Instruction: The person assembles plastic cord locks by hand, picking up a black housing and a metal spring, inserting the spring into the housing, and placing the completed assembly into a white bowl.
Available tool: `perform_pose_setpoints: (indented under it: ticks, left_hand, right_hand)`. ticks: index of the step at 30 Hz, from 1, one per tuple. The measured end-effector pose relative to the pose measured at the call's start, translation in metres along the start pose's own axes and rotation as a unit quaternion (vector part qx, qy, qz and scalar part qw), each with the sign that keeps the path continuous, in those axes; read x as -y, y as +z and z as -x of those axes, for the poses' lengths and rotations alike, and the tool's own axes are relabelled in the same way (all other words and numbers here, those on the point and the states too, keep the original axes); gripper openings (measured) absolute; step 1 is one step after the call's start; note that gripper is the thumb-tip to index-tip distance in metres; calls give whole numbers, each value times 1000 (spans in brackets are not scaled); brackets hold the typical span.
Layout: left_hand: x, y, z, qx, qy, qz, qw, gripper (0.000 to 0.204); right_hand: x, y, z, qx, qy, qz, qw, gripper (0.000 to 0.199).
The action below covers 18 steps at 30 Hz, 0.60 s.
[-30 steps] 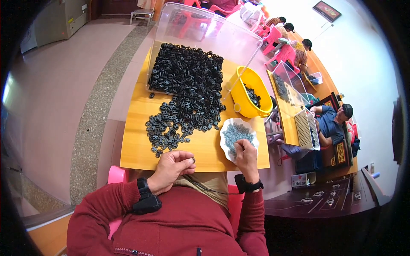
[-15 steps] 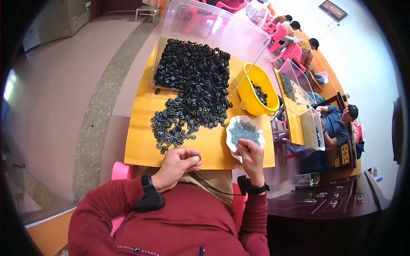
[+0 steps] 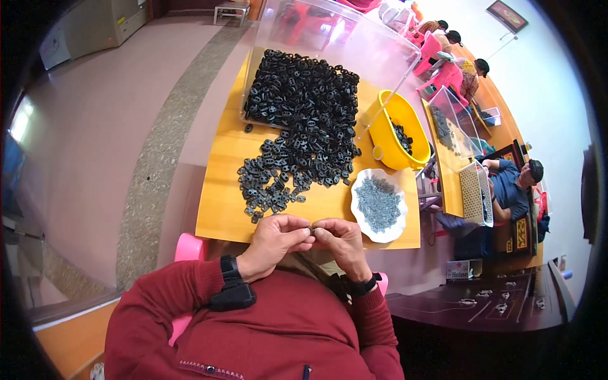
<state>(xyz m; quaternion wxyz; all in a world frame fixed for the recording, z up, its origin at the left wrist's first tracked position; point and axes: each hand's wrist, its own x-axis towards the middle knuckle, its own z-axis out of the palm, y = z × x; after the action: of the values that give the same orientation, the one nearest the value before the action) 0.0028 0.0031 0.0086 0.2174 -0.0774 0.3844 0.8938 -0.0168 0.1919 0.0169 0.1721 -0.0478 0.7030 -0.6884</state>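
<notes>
My left hand pinches a small black two-holed plastic piece between thumb and finger, just past the table's front edge. Against it, the pinched fingertips of my right hand come together; whatever they hold is too small and hidden to name. Just ahead lies a pile of black oval two-holed plastic pieces, spreading out loosely toward me. To the right of the pile stands a white scalloped dish with many tiny grey metal pieces, perhaps springs.
A clear plastic bin lies tipped at the table's far side, the pile spilling from it. At the right edge stands a yellow tub with black pieces inside. Farther right, a seated person works beside a perforated basket.
My right hand has left the dish and moved left to meet my left hand at the small black piece. The whole view has shifted slightly.
</notes>
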Motion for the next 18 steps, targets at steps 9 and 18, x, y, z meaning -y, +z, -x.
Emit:
perform_pose_setpoints:
  ticks: [9,18]
  left_hand:
    - [1,-1,-1,-2,2,-7,1000,16]
    - [1,-1,-1,2,2,-16,1000,16]
  right_hand:
    - [-4,2,0,-12,-8,-50,999,12]
    - [-4,2,0,-5,-18,-47,999,11]
